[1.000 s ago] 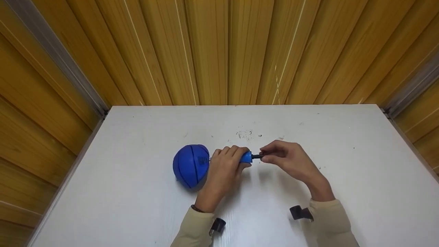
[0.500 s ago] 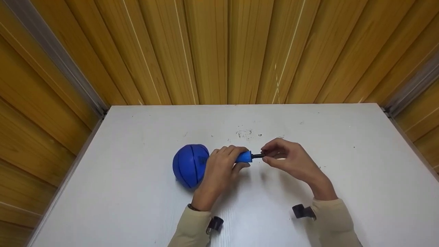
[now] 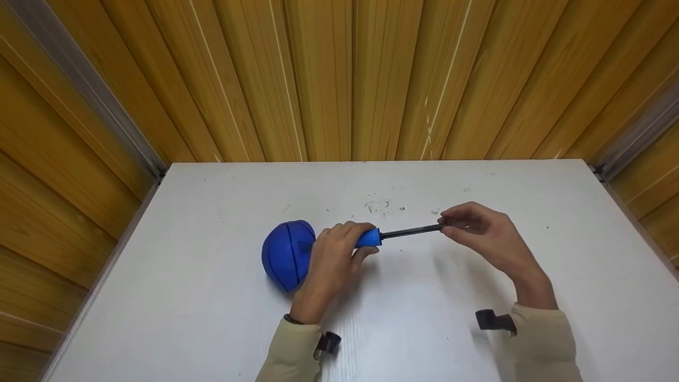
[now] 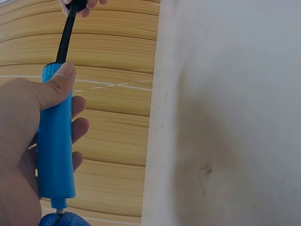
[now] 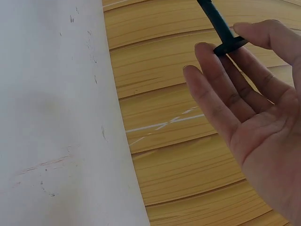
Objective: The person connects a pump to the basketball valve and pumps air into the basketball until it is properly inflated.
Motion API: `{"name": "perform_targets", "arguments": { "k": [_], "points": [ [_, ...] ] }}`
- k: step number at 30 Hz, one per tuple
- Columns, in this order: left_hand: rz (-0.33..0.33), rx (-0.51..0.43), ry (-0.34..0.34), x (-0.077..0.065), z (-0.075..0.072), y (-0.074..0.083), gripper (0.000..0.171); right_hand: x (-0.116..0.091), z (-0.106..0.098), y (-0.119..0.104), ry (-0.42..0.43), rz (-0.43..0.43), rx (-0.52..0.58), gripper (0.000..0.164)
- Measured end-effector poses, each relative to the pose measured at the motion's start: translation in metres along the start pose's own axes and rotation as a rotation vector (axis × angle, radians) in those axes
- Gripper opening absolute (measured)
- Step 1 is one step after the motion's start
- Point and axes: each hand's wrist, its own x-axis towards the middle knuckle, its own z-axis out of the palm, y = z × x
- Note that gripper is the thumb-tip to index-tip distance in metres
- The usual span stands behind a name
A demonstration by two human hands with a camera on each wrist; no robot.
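Curled with left hand (image 3: 331,257) round a blue plastic cylindrical pump barrel (image 4: 56,146), and pinching with right hand (image 3: 493,239) a flat black round handle (image 5: 228,47), with a thin black straight rod (image 3: 411,231) between both grips. Seems light and stiff, perhaps slippery on smooth plastic. Better to hold at mid-barrel and by handle rim, not bending the slim rod. Beyond left grip, apparently joined by a silvery tip (image 4: 59,211), a blue black-seamed ball (image 3: 286,257), probably soft. Beneath both grips, a white flat tabletop (image 3: 185,318).

Two beige-sleeved forearms (image 3: 292,350) extend in from the near side, the left hand (image 3: 333,254) curled in a grip, the right hand (image 3: 496,241) turned leftward in a pinch.
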Motion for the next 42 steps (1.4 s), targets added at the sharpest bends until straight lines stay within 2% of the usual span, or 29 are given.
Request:
{"name": "perform_targets", "arguments": {
  "k": [4, 11, 15, 22, 28, 32, 35, 39, 42],
  "points": [
    [0.002, -0.009, 0.017, -0.001, 0.000, 0.000, 0.037, 0.000, 0.000, -0.002, 0.017, 0.012, -0.001, 0.033],
    [0.024, -0.032, 0.030, -0.003, 0.004, 0.004, 0.036, 0.001, 0.006, -0.006, 0.005, 0.017, 0.001, 0.027],
    [0.030, -0.027, 0.029, -0.003, 0.005, 0.006, 0.036, 0.005, 0.018, -0.009, -0.031, 0.027, 0.000, 0.024],
    [0.055, 0.008, 0.024, -0.004, 0.006, 0.009, 0.036, 0.011, 0.047, -0.012, -0.105, -0.048, 0.021, 0.021],
    [0.078, 0.021, -0.007, -0.004, 0.008, 0.010, 0.037, 0.013, 0.061, -0.010, -0.164, -0.059, 0.040, 0.023],
    [0.087, 0.004, -0.018, -0.004, 0.007, 0.007, 0.037, 0.012, 0.061, -0.006, -0.190, -0.053, 0.069, 0.026],
    [0.097, -0.016, -0.019, -0.002, 0.004, 0.007, 0.038, 0.012, 0.058, -0.004, -0.199, -0.081, 0.074, 0.025],
    [0.087, -0.030, -0.018, -0.001, 0.001, 0.004, 0.038, 0.012, 0.050, -0.002, -0.186, -0.116, 0.015, 0.022],
    [0.070, -0.034, -0.015, -0.002, 0.000, 0.002, 0.037, 0.010, 0.037, 0.000, -0.150, -0.088, -0.022, 0.022]
  ]
}}
